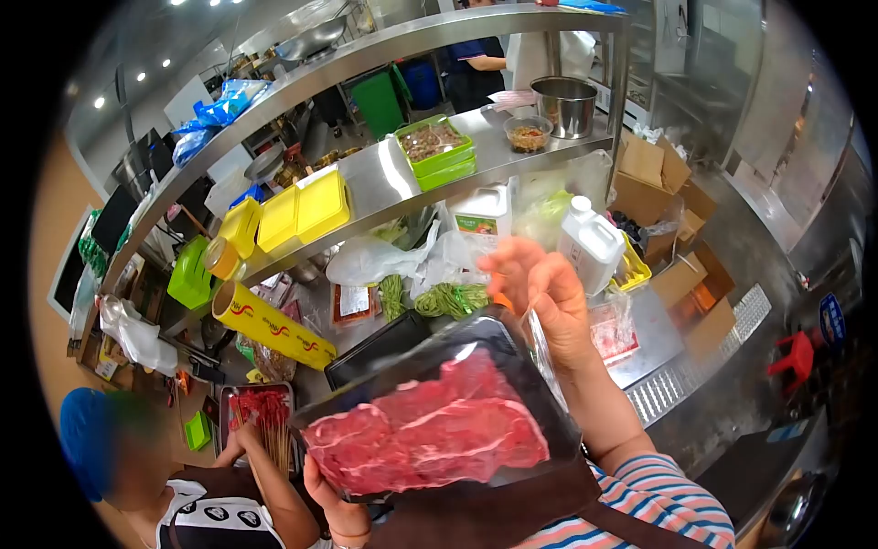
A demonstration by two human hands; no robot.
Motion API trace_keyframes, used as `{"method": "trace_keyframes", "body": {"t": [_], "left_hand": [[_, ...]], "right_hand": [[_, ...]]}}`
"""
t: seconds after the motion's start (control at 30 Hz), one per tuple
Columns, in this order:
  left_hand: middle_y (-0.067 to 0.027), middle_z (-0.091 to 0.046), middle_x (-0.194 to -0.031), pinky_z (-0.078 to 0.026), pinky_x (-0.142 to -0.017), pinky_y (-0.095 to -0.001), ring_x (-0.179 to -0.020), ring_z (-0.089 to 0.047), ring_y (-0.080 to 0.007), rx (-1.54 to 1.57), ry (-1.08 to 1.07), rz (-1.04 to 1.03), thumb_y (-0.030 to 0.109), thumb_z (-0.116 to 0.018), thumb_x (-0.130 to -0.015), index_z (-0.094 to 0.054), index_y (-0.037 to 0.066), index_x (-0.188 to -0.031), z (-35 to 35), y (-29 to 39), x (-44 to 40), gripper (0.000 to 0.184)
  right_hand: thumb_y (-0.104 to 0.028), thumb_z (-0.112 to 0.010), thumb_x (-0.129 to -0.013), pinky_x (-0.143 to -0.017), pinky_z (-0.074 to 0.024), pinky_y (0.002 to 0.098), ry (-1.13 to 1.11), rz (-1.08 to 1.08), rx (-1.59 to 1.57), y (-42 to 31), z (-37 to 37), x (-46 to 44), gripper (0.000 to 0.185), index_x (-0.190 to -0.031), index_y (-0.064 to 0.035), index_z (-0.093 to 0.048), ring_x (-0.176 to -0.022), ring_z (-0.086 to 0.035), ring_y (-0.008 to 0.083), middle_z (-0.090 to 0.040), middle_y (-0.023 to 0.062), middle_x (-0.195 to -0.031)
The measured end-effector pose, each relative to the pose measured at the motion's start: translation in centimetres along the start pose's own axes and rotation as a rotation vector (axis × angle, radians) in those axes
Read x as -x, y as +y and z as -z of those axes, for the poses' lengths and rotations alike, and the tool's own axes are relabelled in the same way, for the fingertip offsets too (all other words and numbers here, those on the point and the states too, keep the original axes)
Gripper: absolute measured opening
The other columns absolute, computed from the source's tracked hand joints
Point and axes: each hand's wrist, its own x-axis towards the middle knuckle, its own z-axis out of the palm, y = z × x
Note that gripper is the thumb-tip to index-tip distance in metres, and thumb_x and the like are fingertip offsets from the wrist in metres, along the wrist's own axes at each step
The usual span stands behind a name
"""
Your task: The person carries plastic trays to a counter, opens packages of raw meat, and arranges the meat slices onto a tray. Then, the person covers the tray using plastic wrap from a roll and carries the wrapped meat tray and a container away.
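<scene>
A black tray of sliced red meat is tilted toward me in front of my chest, with clear plastic film over it. My left hand grips its lower left corner, the thumb on the edge and the other fingers mostly hidden beneath. At the tray's upper right, my right hand pinches the clear plastic film, which stretches down to the tray's edge. Behind this tray, a black empty-looking tray lies on the steel counter beside a yellow roll with red lettering.
Bundled green vegetables, white jugs and plastic bags crowd the counter. A steel shelf above carries yellow boxes, green containers and a metal pot. At left, a co-worker in a blue cap handles skewers over a meat tray.
</scene>
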Motion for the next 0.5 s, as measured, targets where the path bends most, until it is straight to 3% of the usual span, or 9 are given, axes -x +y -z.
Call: {"method": "trace_keyframes", "body": {"t": [0.07, 0.13, 0.27, 0.37, 0.43, 0.5], "left_hand": [[-0.0164, -0.043, -0.136, -0.029, -0.107, -0.0478, -0.126, -0.04, -0.0325, -0.037, -0.029, 0.019, 0.034, -0.043, -0.09, -0.042, 0.004, -0.132, 0.4, -0.3, 0.1, 0.052], [-0.0151, -0.043, -0.136, -0.029, -0.108, -0.0478, -0.126, -0.04, -0.0311, -0.064, -0.026, 0.035, 0.031, -0.043, -0.09, -0.043, 0.006, -0.132, 0.4, -0.3, -0.1, 0.049], [-0.0147, -0.047, -0.132, -0.031, -0.106, -0.0475, -0.122, -0.044, -0.031, -0.021, -0.003, 0.08, 0.031, -0.045, -0.089, -0.045, 0.005, -0.129, 0.7, 0.2, 0.1, 0.047], [-0.0158, -0.046, -0.133, -0.031, -0.106, -0.0465, -0.123, -0.044, -0.0313, -0.034, 0.098, 0.139, 0.03, -0.044, -0.089, -0.045, 0.004, -0.129, 2.5, -0.4, 0.2, 0.047], [-0.0173, -0.047, -0.131, -0.033, -0.105, -0.0459, -0.121, -0.045, -0.0318, -0.057, 0.112, 0.162, 0.029, -0.044, -0.09, -0.045, 0.002, -0.128, 7.6, -0.5, 0.5, 0.047], [-0.0185, -0.049, -0.129, -0.035, -0.104, -0.0457, -0.119, -0.047, -0.0325, -0.06, 0.226, 0.204, 0.028, -0.043, -0.09, -0.045, 0.001, -0.128, 9.0, -0.5, 1.0, 0.046]], "right_hand": [[-0.017, -0.058, -0.091, -0.086, -0.045, 0.0324, -0.05, 0.06, -0.01, -0.6, -1.1, -1.1, 0.015, -0.086, -0.0093, -0.046, -0.103, -0.057, 0.0232, -0.06, 0.0135, -0.106], [-0.017, -0.054, -0.093, -0.088, -0.0463, 0.0369, -0.315, -0.109, -0.189, -0.5, -0.8, -1.5, 0.015, -0.087, -0.0079, -0.044, -0.102, -0.06, 0.0266, -0.061, 0.0212, -0.105], [-0.016, -0.055, -0.092, -0.082, -0.0513, 0.0461, -0.407, -0.12, -0.017, -1.1, -0.2, -1.4, 0.018, -0.085, -0.0059, -0.041, -0.09, -0.064, 0.0328, -0.063, 0.0223, -0.089], [-0.015, -0.058, -0.09, -0.08, -0.0497, 0.0378, -0.499, -0.293, 0.098, 0.0, 1.1, -0.6, 0.017, -0.085, -0.0064, -0.044, -0.089, -0.061, 0.025, -0.061, 0.0175, -0.094], [-0.014, -0.059, -0.089, -0.085, -0.0433, 0.0288, -0.517, -0.543, -0.27, 3.0, 2.7, 0.8, 0.015, -0.084, -0.0079, -0.046, -0.093, -0.055, 0.0161, -0.056, 0.0107, -0.108], [-0.014, -0.06, -0.088, -0.087, -0.0404, 0.026, -0.507, -0.618, -0.38, 3.5, 3.0, 2.8, 0.013, -0.09, -0.0092, -0.048, -0.098, -0.05, 0.0128, -0.05, 0.0083, -0.115]]}}
